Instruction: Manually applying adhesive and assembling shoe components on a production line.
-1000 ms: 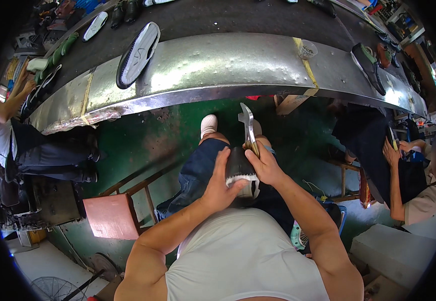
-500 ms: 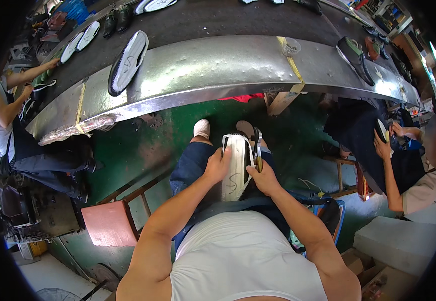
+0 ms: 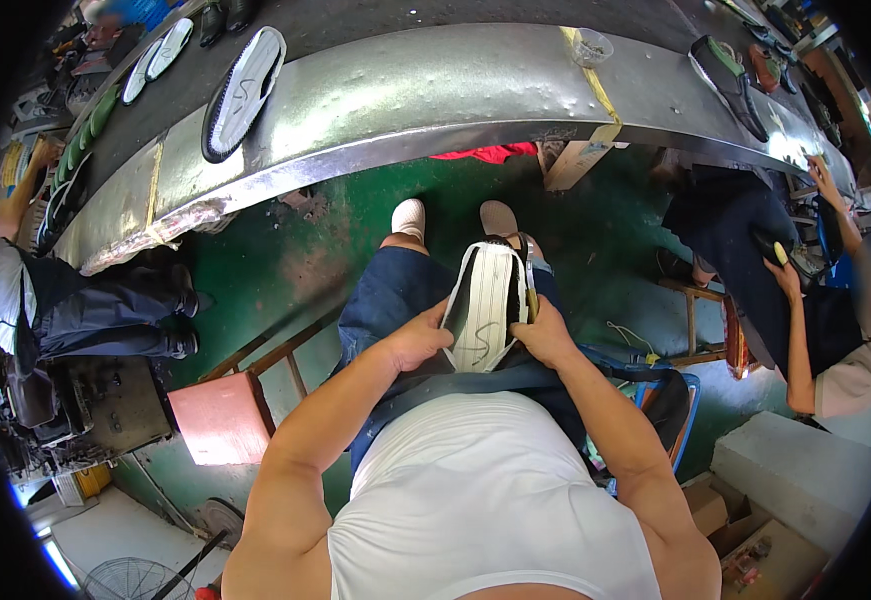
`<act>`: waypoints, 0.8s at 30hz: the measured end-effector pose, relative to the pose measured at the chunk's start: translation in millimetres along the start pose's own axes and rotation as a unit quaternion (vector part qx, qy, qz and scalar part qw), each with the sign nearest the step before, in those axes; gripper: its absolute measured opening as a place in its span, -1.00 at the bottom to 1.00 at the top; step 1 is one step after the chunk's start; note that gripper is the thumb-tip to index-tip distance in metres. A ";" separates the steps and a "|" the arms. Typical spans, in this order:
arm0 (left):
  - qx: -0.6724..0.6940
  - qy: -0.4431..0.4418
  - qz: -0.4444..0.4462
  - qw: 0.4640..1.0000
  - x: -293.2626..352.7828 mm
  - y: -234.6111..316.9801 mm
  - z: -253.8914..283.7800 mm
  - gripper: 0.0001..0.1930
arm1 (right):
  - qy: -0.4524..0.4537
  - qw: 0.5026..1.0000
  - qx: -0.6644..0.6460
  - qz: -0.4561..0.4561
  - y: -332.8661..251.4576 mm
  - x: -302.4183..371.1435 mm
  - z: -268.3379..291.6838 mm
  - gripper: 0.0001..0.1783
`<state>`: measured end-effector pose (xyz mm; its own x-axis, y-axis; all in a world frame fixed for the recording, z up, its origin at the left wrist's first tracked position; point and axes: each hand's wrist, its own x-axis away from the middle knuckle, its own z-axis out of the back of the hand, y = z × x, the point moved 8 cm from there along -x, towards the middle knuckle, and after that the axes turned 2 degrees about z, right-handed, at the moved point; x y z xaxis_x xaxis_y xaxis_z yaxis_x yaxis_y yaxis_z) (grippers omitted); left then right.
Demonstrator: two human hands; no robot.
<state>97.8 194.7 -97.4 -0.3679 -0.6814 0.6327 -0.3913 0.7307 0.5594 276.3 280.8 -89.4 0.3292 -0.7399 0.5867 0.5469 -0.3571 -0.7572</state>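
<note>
A shoe is sitting between the two hands above the person's lap, its pale underside facing up and one end pointing toward the table. The left hand is gripping the shoe's left edge close to the end nearest the body, its fingers closing in on that side and partly hidden behind it. The right hand is closing round the yellowish handle of a pair of pliers, its thumb touching the shoe's lower right edge; how its other fingers are lying cannot be told. The pliers are running along the shoe's right edge, the metal head reaching near the far end.

Ahead, green floor is showing between the knees and the table's curving metal edge, so the shoe is staying well apart from that edge. A wooden leg is standing under it, beside a red cloth. On the table, a white-soled shoe is lying near the front edge at left, a clear cup is standing farther right, and a dark shoe is resting beyond it. A pinkish stool is bounding the left elbow's side; a co-worker is sitting well apart at right.
</note>
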 end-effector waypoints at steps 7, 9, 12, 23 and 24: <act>-0.293 0.105 -0.102 0.945 2.1 -14.2 7.2 0.14 | -0.017 0.979 0.186 0.083 -39.3 60.7 66.4 -0.42; -0.292 0.107 -0.116 0.943 6.7 -15.3 1.8 0.14 | -0.188 0.945 0.245 0.107 -48.5 80.7 47.3 -0.37; -0.303 0.113 -0.144 0.935 5.1 -19.8 -1.5 0.13 | -0.220 0.896 0.326 0.204 -54.8 84.0 30.9 -0.41; 0.061 0.106 -0.152 0.981 -3.3 -29.9 -10.1 -0.29 | -0.179 0.822 0.498 0.211 -49.2 84.2 1.7 -0.68; -0.081 0.182 -0.161 0.967 -11.5 -35.6 3.3 -0.33 | -0.143 0.823 0.503 0.220 -42.7 88.3 -4.5 -0.71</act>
<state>113.1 176.4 -126.3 0.0828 -0.8363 0.5420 -0.2878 0.5006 0.8165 278.6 228.0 -6.5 0.7549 -0.4551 0.4722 0.6397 0.6696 -0.3773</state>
